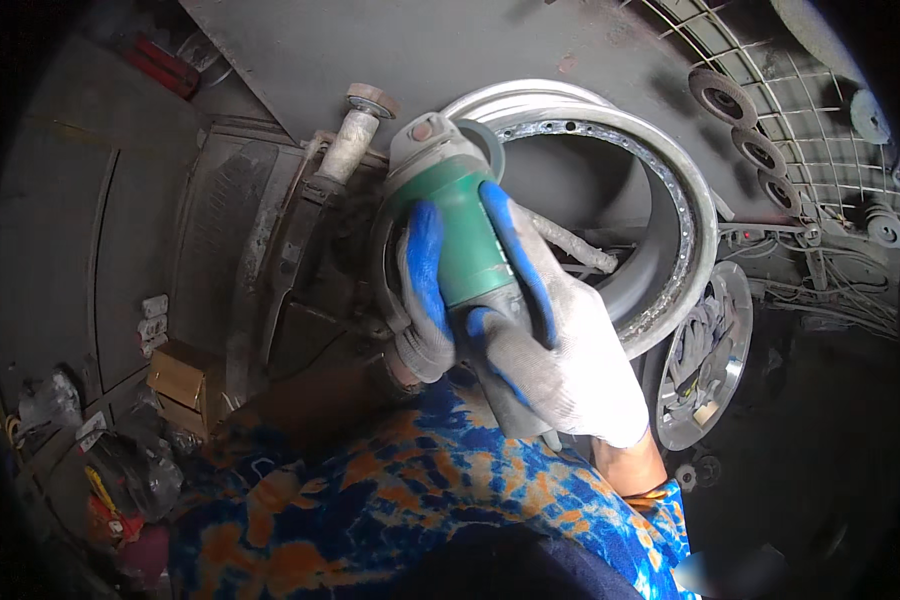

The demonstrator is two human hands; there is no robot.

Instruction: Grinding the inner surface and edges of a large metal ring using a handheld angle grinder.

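Head view: both gloved hands clamp a green-bodied angle grinder (450,215) with a grey metal head, held against a bare silver wheel rim (692,215). Left hand (422,300) wraps its underside; right hand (550,340) grips the top.

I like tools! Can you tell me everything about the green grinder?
The grinder has a green plastic-looking body, a dusty grey metal head and a pale side handle sticking up to the left. The left hand and right hand, in white gloves with blue fingers, both wrap its body. It points away from the person, its head at the silver rim's edge. Its disc is mostly hidden.
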